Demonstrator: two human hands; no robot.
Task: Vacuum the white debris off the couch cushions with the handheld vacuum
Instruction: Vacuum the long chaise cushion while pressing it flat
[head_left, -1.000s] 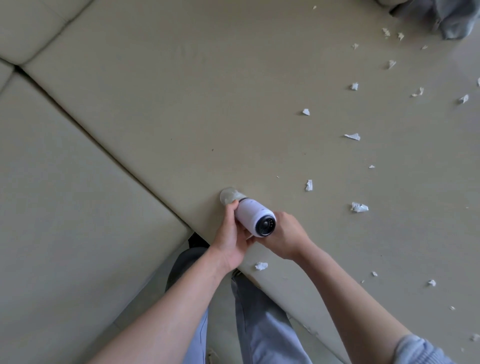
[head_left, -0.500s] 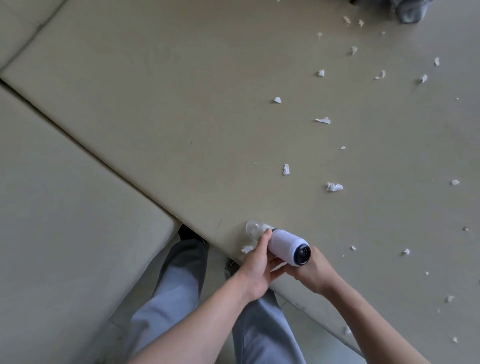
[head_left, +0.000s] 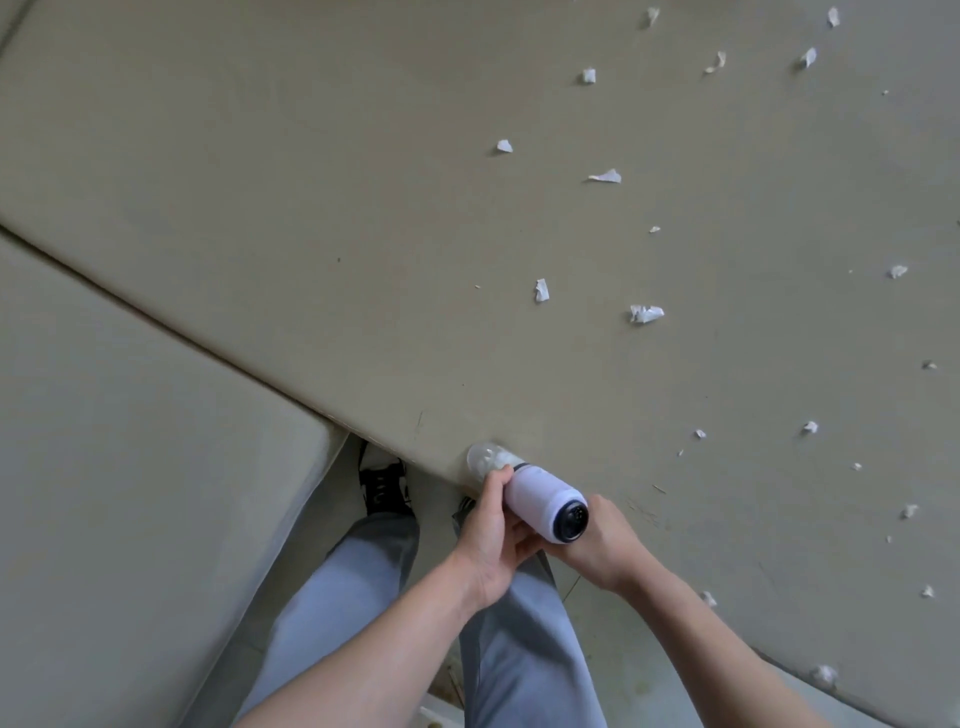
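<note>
Grey trousers and a black shoe sit nearest, down in the gap between the two cushions. Just past them both hands are wrapped around the handheld vacuum: left hand curled round the front part by the clear nozzle, right hand gripping the rear end from underneath. It's a smooth white cylinder with a black round end cap, no writing I can make out. Its see-through tip is pressed against the near edge of the big beige couch cushion, which looks like matte, leathery stuff. Farther out, torn white debris is scattered across the right side of that cushion, crumpled paper-like scraps, well apart from the nozzle. A second cushion lies to the left.
</note>
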